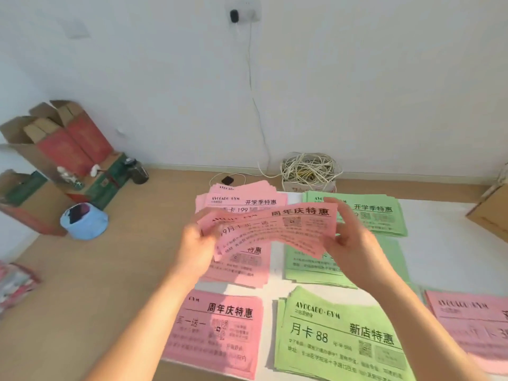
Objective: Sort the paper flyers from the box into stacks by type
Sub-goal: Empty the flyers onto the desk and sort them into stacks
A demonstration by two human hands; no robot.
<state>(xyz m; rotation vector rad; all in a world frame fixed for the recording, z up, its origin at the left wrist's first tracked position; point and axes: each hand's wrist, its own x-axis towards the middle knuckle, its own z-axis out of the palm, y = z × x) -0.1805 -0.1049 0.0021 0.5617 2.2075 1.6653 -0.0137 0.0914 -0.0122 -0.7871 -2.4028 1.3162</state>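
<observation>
I log one pink flyer sheaf (pixel 275 232), aloft at 12 o'clock, left hand (pixel 198 243) pinching its 9 o'clock end, right hand (pixel 354 243) its 3 o'clock end; likely light, floppy, slippery, so best held by the short edges.

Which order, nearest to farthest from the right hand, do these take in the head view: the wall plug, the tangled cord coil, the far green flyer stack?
1. The far green flyer stack, on the floor just behind the right hand.
2. The tangled cord coil, further back, against the wall.
3. The wall plug, high up on the wall.
</observation>
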